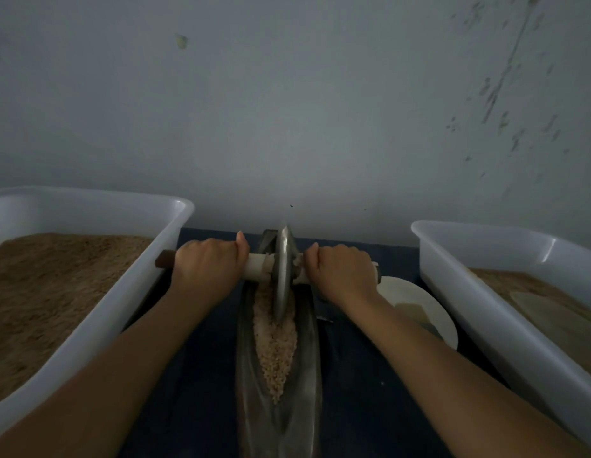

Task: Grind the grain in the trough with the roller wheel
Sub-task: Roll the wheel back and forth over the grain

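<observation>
Two white tubs are flanking the work: the left tub (89,292) is filling the lower left of the frame with brown meal; the right tub (505,292) is occupying the lower right, likewise part-filled. Between them the trough (307,375) is lying at lower centre, its long axis running straight away from the person toward the wall; the grain (277,345) is sitting in its channel, mostly below the wheel in the frame. The wheel (282,272) is standing upright on edge at the trough's far end, its axle (257,266) crossing the trough at right angles. The left hand (208,262) is gripping the axle left of the wheel, fingers curled fully round it; the right hand (340,269) is gripping the opposite side likewise; both are equally near the wheel. Judgement: the coming stroke is calling for a pull back along the trough, through the grain, pressure even on both sides. A pale plate (419,309) is lying just right of the trough.
</observation>
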Available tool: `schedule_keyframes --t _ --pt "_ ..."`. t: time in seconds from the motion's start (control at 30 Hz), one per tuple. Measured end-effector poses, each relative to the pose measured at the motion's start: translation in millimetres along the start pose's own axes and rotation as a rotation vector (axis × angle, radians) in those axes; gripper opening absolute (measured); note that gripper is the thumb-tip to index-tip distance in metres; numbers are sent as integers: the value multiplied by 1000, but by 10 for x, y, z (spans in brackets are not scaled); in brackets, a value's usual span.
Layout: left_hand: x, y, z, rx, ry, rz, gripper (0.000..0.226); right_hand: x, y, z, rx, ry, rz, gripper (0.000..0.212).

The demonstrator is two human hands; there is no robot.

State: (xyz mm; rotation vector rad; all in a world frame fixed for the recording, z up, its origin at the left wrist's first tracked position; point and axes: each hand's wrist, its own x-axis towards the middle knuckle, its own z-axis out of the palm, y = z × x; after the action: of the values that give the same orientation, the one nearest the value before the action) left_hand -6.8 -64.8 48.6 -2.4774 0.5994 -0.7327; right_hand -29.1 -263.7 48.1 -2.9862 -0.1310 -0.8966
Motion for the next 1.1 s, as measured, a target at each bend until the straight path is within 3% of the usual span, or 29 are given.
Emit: schedule_keyframes --t 0.13,0.33,0.4,0.47,0.53,0.63,0.7,0.8,0.97,1.07,1.1 --pt "31 5 -20 3 -84 4 69 -10 8 -23 -26 -48 -7 42" --pt "-458 -19 -291 -116 16 61 85 -378 -89 -240 -36 7 -26 50" --pt "-574 -9 -347 -252 161 54 77 -494 -105 -348 -6 -15 -29 49" --pt "-661 4 -417 -282 141 66 64 -621 -100 -424 -12 -90 -52 44" --pt "-729 48 -516 -349 220 30 34 -733 -91 -497 2 -104 -69 41" --pt "-756 36 -510 -539 308 -105 43 -793 -118 -556 9 -86 -70 42" --pt "-742 40 -488 -428 264 21 34 -750 -116 -522 18 -71 -41 44" --pt "-626 5 -403 -244 123 57 81 -607 -77 -393 -9 -71 -22 49" --pt "-342 -16 -265 -187 129 22 81 -308 -33 -161 -15 6 -4 53" --pt "-189 -11 -149 -48 18 -15 80 -118 19 -56 -84 -31 -47 46" --pt "-143 -10 -114 -10 74 -17 76 -72 31 -44 -102 -46 -65 43"
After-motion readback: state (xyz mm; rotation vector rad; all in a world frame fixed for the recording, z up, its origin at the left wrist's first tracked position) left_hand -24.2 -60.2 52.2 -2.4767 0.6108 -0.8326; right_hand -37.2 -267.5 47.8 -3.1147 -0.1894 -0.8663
